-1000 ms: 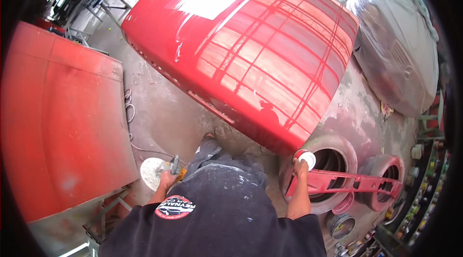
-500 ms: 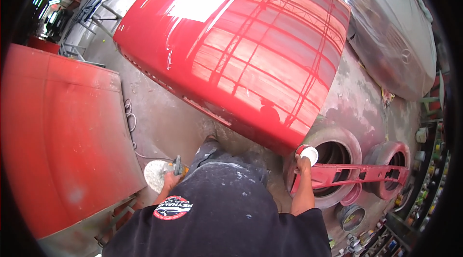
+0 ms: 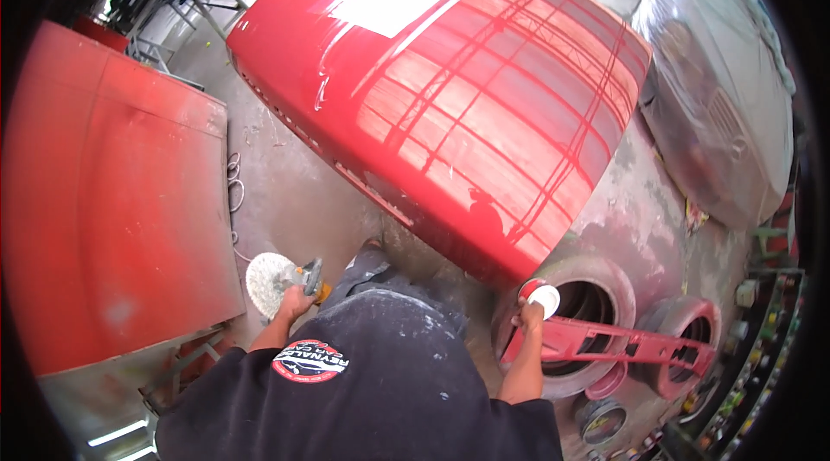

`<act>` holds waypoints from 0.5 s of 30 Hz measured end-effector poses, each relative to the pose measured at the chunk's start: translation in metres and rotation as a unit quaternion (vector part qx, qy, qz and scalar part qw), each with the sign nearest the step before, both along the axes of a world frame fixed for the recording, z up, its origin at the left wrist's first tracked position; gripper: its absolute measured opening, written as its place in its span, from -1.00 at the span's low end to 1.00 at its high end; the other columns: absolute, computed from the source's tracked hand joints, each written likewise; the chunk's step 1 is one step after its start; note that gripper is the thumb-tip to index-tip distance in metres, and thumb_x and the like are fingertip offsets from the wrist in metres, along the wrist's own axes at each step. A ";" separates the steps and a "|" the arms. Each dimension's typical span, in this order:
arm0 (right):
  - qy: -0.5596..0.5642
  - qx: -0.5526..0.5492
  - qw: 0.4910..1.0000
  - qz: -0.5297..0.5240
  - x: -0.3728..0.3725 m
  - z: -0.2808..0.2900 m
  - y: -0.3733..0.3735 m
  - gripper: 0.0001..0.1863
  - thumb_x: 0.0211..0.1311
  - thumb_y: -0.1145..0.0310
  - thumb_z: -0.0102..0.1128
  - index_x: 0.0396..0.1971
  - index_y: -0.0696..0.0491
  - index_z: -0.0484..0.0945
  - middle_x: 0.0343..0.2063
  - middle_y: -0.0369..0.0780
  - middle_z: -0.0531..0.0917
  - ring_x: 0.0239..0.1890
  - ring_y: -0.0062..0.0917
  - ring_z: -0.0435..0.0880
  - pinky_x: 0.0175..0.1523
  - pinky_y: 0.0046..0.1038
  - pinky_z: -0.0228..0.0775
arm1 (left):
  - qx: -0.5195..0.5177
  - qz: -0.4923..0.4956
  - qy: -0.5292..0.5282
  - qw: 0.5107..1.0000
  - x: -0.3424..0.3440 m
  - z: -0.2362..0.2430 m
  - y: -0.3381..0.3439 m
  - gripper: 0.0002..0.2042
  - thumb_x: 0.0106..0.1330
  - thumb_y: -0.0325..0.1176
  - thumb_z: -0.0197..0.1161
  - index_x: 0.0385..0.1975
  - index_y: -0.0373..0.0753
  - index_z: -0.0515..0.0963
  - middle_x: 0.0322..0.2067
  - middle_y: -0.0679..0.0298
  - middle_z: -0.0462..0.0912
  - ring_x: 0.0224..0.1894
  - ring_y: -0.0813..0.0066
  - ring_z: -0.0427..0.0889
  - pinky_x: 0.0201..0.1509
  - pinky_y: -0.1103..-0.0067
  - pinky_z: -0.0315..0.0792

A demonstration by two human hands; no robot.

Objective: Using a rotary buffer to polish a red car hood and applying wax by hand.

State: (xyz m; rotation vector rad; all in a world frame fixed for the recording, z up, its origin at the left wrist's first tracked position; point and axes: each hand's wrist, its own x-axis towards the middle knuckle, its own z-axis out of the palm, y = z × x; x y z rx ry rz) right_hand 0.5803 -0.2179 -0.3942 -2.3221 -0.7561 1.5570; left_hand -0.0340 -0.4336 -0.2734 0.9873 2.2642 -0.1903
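At left stood a dull red body panel (image 3: 130,193), its matte finish suggesting unfinished surface work. Next, your left hand (image 3: 296,301) was wrapped around a polisher (image 3: 306,276), its fluffy white pad (image 3: 269,279) held well apart from the central car hood (image 3: 415,150). That glossy red hood carried grid-like reflections, suggesting advanced work; completion could not be told. Farther right, your right hand (image 3: 529,316) grasped a round red-and-white tin (image 3: 543,297) near the hood's closest corner, beside a stained tyre (image 3: 621,288).
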 end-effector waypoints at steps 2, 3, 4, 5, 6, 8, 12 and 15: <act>0.061 -0.005 0.995 -0.081 0.020 -0.005 -0.013 -0.59 0.36 0.24 0.35 -0.05 0.29 0.53 -0.44 -0.12 0.63 -0.68 -0.39 0.61 -0.66 -0.35 0.57 | 0.002 0.020 -0.015 1.000 0.017 -0.002 0.004 -0.53 0.08 -0.07 0.43 -0.15 -0.36 0.72 -0.19 -0.20 0.74 -0.04 -0.15 0.73 0.12 0.19 0.57; 0.088 -0.007 0.990 -0.114 0.027 -0.004 -0.018 -0.58 0.37 0.21 0.35 -0.02 0.26 0.54 -0.43 -0.14 0.64 -0.69 -0.39 0.60 -0.65 -0.38 0.57 | -0.005 0.034 -0.022 0.999 0.024 -0.002 0.008 -0.52 0.07 -0.07 0.43 -0.16 -0.37 0.72 -0.18 -0.20 0.74 -0.04 -0.16 0.72 0.13 0.19 0.57; 0.118 -0.009 0.983 -0.143 0.030 -0.001 -0.021 -0.57 0.37 0.18 0.35 0.00 0.23 0.54 -0.42 -0.15 0.65 -0.70 -0.39 0.60 -0.64 -0.41 0.57 | 0.004 0.041 -0.022 0.999 0.028 -0.004 0.009 -0.52 0.07 -0.07 0.43 -0.16 -0.37 0.72 -0.18 -0.20 0.74 -0.04 -0.16 0.72 0.13 0.19 0.57; 0.119 -0.001 0.984 -0.135 0.031 0.004 -0.023 -0.57 0.37 0.18 0.35 0.00 0.23 0.54 -0.42 -0.15 0.65 -0.70 -0.39 0.60 -0.64 -0.41 0.57 | 0.007 0.053 -0.028 0.998 0.028 -0.009 0.003 -0.52 0.06 -0.06 0.43 -0.17 -0.37 0.72 -0.18 -0.20 0.74 -0.04 -0.16 0.72 0.13 0.19 0.57; 0.119 0.016 0.980 -0.161 0.032 0.010 -0.025 -0.53 0.39 0.09 0.32 0.02 0.20 0.54 -0.36 -0.15 0.66 -0.66 -0.37 0.62 -0.60 -0.40 0.59 | 0.009 0.066 -0.033 0.997 0.026 -0.014 -0.009 -0.52 0.05 -0.06 0.43 -0.17 -0.37 0.72 -0.18 -0.20 0.74 -0.04 -0.16 0.72 0.13 0.19 0.57; 0.118 0.039 0.976 -0.181 0.036 0.025 -0.027 -0.49 0.41 0.00 0.30 0.03 0.18 0.55 -0.30 -0.14 0.67 -0.62 -0.35 0.64 -0.56 -0.39 0.61 | 0.034 0.070 -0.018 0.997 0.026 -0.027 -0.021 -0.52 0.03 -0.06 0.45 -0.20 -0.36 0.73 -0.19 -0.20 0.74 -0.05 -0.13 0.73 0.11 0.20 0.58; 0.059 0.075 0.948 -0.302 0.070 0.056 -0.032 -0.26 0.40 -0.35 0.12 0.04 0.13 0.57 -0.09 -0.14 0.64 -0.36 -0.29 0.68 -0.34 -0.32 0.60 | 0.007 0.089 -0.025 0.996 0.041 -0.032 -0.026 -0.53 0.02 -0.06 0.46 -0.20 -0.35 0.73 -0.19 -0.20 0.74 -0.07 -0.11 0.75 0.09 0.20 0.59; 0.088 0.214 0.901 -0.366 0.109 0.081 -0.014 -0.16 0.35 -0.48 0.03 -0.01 0.13 0.58 -0.15 -0.19 0.63 -0.24 -0.36 0.61 -0.20 -0.33 0.54 | 0.003 0.106 -0.047 0.993 0.056 -0.039 -0.027 -0.52 0.02 -0.05 0.47 -0.21 -0.36 0.73 -0.21 -0.20 0.74 -0.08 -0.12 0.75 0.07 0.20 0.59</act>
